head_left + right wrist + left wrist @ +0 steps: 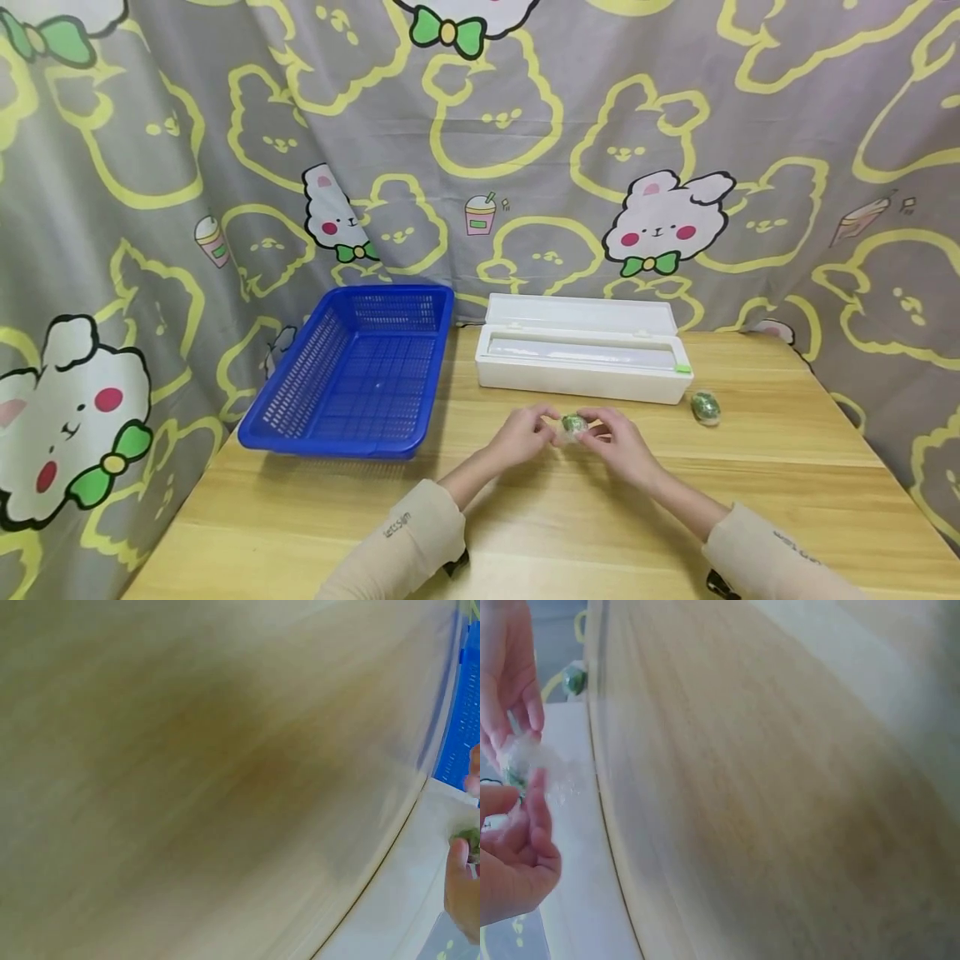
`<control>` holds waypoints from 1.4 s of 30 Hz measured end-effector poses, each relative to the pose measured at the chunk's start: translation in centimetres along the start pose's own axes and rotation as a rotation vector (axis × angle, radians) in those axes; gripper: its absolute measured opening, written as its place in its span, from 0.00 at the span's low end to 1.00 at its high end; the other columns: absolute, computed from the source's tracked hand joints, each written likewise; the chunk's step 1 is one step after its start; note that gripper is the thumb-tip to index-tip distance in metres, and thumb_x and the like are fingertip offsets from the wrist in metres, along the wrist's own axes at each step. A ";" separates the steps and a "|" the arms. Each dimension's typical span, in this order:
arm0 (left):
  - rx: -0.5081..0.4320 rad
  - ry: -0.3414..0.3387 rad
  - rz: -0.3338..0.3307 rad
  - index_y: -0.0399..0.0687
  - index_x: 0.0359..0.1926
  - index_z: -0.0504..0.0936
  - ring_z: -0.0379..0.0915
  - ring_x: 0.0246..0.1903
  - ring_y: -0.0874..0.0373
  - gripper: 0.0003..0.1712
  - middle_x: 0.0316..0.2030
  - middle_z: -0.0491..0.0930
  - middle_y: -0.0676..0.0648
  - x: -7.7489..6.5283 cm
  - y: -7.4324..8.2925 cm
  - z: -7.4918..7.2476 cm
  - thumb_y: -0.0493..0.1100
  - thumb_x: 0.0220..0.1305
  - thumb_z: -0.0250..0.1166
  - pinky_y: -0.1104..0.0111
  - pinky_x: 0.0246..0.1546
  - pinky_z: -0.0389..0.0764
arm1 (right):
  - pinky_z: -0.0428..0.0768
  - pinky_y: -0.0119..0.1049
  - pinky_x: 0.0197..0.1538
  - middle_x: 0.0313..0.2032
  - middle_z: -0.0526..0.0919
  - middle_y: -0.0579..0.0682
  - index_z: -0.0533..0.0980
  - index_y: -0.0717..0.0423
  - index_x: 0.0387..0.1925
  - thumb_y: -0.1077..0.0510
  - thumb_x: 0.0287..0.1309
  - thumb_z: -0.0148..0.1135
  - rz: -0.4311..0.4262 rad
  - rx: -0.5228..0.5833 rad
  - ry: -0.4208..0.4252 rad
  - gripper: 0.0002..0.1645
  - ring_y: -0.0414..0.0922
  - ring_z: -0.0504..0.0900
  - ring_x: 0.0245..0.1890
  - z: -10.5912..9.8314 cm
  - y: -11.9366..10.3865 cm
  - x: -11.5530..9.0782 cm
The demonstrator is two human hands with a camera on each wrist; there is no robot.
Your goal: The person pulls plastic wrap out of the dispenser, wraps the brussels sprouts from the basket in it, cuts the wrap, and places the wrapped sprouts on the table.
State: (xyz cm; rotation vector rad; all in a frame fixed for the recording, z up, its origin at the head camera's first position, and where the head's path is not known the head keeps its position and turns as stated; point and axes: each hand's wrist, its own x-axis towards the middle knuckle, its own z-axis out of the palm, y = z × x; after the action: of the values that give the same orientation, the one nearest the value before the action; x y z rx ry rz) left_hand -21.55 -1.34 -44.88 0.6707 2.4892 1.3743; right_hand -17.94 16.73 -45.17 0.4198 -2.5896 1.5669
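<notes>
Between both hands, above the table, is a small roundish green item (574, 423) in crinkled clear plastic film; its exact kind cannot be told. My right hand (621, 446) holds it from the right with thumb and fingers. At its left end, my left hand (521, 436) pinches the loose film. The left wrist view shows the film (551, 766) bunched around the green piece, near both hands' fingertips. Only part of the item (469, 838) shows at the right wrist view's edge. A second film-wrapped green item (705, 408) lies on the table to the right.
Behind the hands stands a long white cling film box (577, 380), its lid (581, 313) raised and a film roll (577, 353) inside. A blue plastic basket (330, 446) sits at the left on the wooden table (780, 492). A patterned curtain (525, 275) hangs behind.
</notes>
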 end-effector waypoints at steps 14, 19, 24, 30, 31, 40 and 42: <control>0.040 -0.249 -0.075 0.38 0.62 0.60 0.74 0.30 0.63 0.44 0.36 0.80 0.46 -0.5 -1.0 0.1 0.35 0.44 0.72 0.75 0.35 0.74 | 0.78 0.29 0.37 0.36 0.71 0.54 0.70 0.66 0.38 0.77 0.37 0.64 -0.155 -0.175 -0.113 0.21 0.43 0.75 0.33 1.8 0.8 -2.4; 0.159 -0.224 -0.056 0.36 0.64 0.56 0.71 0.25 0.66 0.51 0.29 0.79 0.50 -0.7 -0.8 0.5 0.43 0.42 0.75 0.77 0.32 0.73 | 0.75 0.26 0.33 0.33 0.69 0.50 0.70 0.63 0.36 0.73 0.36 0.68 -0.212 -0.267 -0.128 0.22 0.38 0.70 0.30 2.2 1.0 -2.8; 0.245 -0.165 -0.073 0.32 0.64 0.54 0.70 0.23 0.66 0.55 0.28 0.79 0.51 -0.6 -0.6 0.9 0.47 0.40 0.75 0.78 0.29 0.72 | 0.73 0.27 0.33 0.33 0.69 0.51 0.71 0.63 0.36 0.67 0.41 0.69 -0.137 -0.170 -0.177 0.19 0.40 0.69 0.30 1.7 0.9 -2.4; 0.266 -0.148 -0.049 0.33 0.66 0.52 0.72 0.27 0.64 0.59 0.35 0.80 0.46 -0.4 -0.5 1.1 0.47 0.37 0.76 0.78 0.31 0.73 | 0.74 0.31 0.38 0.38 0.72 0.57 0.63 0.76 0.54 0.62 0.40 0.70 0.070 -0.067 -0.267 0.40 0.45 0.71 0.35 0.9 1.3 -1.3; 0.253 -0.153 -0.046 0.34 0.66 0.52 0.73 0.28 0.64 0.58 0.37 0.80 0.45 -0.4 -0.6 1.1 0.47 0.37 0.76 0.78 0.32 0.73 | 0.75 0.33 0.41 0.41 0.72 0.59 0.59 0.79 0.56 0.63 0.40 0.70 0.095 -0.043 -0.294 0.44 0.46 0.72 0.37 0.8 1.3 -1.2; 0.077 -0.171 -0.047 0.38 0.67 0.51 0.77 0.36 0.59 0.55 0.43 0.79 0.42 -0.3 -0.9 1.3 0.37 0.40 0.74 0.76 0.38 0.76 | 0.74 0.31 0.45 0.45 0.72 0.61 0.48 0.84 0.59 0.66 0.44 0.66 0.195 0.134 -0.433 0.49 0.50 0.72 0.44 0.6 1.4 -0.3; 0.055 -0.167 -0.041 0.38 0.67 0.51 0.77 0.36 0.60 0.55 0.42 0.79 0.42 -0.3 -0.9 1.3 0.35 0.39 0.74 0.77 0.37 0.76 | 0.74 0.28 0.42 0.43 0.73 0.61 0.51 0.84 0.58 0.66 0.44 0.64 0.168 0.153 -0.445 0.45 0.48 0.72 0.41 0.7 1.5 -0.2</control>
State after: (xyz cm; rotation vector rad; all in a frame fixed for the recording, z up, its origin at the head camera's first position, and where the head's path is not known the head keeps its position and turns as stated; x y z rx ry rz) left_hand -21.02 -0.94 -46.38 0.7100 2.4023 1.1879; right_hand -18.12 16.82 -46.82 0.6451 -2.8978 1.9284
